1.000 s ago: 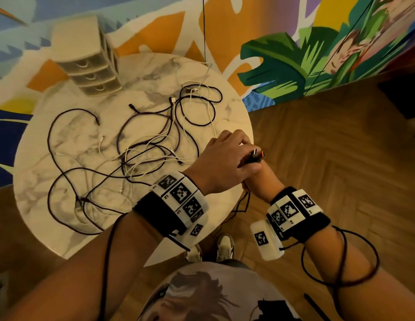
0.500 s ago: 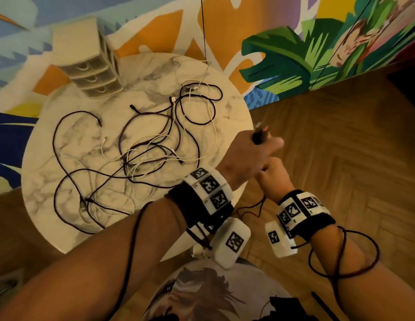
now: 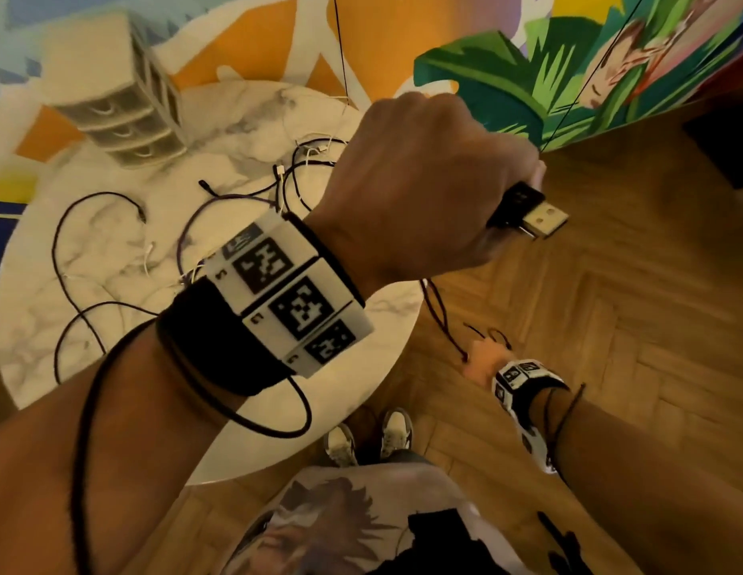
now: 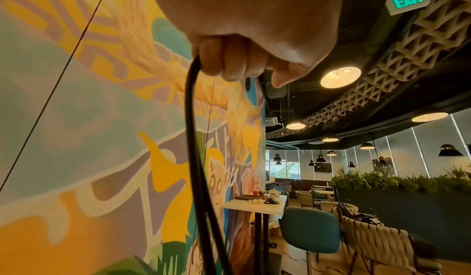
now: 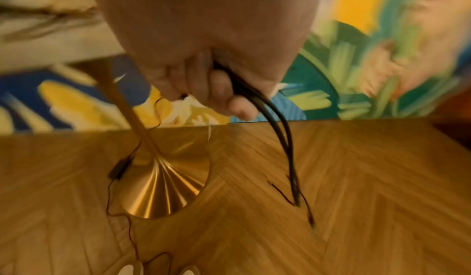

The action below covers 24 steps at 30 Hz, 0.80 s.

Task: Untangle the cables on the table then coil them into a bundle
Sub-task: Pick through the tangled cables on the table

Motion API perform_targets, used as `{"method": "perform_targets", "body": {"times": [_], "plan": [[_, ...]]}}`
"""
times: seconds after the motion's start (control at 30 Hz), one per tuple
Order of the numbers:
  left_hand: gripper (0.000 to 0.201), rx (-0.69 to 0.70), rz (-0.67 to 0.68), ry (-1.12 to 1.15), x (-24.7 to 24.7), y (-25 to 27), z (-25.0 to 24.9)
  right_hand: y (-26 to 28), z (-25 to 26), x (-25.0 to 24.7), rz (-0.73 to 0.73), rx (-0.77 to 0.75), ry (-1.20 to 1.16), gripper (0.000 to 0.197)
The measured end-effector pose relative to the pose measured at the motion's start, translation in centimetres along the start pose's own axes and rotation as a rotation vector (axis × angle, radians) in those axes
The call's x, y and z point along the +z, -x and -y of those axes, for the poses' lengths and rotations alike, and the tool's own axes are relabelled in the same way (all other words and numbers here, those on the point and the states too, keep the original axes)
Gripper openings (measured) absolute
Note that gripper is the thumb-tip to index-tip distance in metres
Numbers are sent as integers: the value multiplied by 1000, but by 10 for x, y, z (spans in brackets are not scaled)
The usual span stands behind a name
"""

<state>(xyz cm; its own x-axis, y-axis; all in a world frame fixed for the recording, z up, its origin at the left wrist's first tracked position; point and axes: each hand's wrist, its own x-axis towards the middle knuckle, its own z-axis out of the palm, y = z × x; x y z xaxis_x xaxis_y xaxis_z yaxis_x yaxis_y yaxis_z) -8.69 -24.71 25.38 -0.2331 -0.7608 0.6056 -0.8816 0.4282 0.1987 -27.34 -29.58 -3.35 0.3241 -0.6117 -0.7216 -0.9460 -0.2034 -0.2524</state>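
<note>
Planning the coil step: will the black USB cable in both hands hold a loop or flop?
Probably floppy: the black USB cable hangs limp from the left hand and droops from the right hand. Likely light. It may slide in a loose grip, since its jacket looks smooth.

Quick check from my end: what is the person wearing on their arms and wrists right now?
Both forearms are bare, no sleeves. The left wrist carries a black band topped by white blocks printed with black square code markings. The right wrist has a matching black band and white marked blocks. Thin black wires run along both forearms from the bands, looping loosely.
</note>
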Motion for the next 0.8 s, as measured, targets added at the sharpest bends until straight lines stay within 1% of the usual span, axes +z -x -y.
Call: {"method": "perform_targets", "body": {"times": [0.03, 0.07, 0.13, 0.17, 0.2, 0.27, 0.3, 0.33, 0.37, 0.43, 0.53, 0.6, 0.63, 0.67, 0.73, 0.8], "plan": [[27, -8, 7, -6, 0, 1, 0, -1, -1, 0, 41, 6, 55, 39], [29, -22, 17, -1, 2, 2, 1, -3, -3, -3, 50, 21, 70, 40], [33, -67, 18, 30, 6, 3, 1, -5, -7, -12, 12, 54, 44, 39], [37, -117, -1, 83, 8, 2, 1, -5, -10, -16, -7, 61, 12, 37], [42, -202, -24, 174, 12, 0, 0, -4, -10, -20, -12, 55, -17, 35], [47, -439, -51, 470, 25, 2, -3, -2, -11, -29, -63, 12, -107, 25], [45, -561, -46, 624, 33, 4, -5, 1, -9, -33, -90, -20, -166, 18], [42, -676, -25, 737, 42, 8, -5, 3, -5, -37, -121, -64, -211, 21], [41, -765, 6, 804, 52, 13, -6, 6, -1, -39, -158, -113, -249, 26], [45, -865, 84, 848, 70, 23, -8, 19, 13, -46, -196, -251, -392, 28], [40, -911, 231, 863, 93, 39, -13, 49, 40, -57, -198, -482, -593, 17], [38, -919, 269, 830, 106, 52, -14, 61, 56, -66, -217, -537, -642, 9], [40, -914, 288, 781, 109, 59, -15, 64, 62, -69, -234, -542, -624, 12], [41, -902, 309, 706, 111, 65, -15, 64, 66, -71, -250, -568, -569, 17], [35, -800, 305, 472, 108, 73, -11, 63, 74, -71, -257, -643, -430, 16], [27, -703, 282, 250, 99, 74, -6, 64, 77, -72, -242, -621, -413, 29]]}}
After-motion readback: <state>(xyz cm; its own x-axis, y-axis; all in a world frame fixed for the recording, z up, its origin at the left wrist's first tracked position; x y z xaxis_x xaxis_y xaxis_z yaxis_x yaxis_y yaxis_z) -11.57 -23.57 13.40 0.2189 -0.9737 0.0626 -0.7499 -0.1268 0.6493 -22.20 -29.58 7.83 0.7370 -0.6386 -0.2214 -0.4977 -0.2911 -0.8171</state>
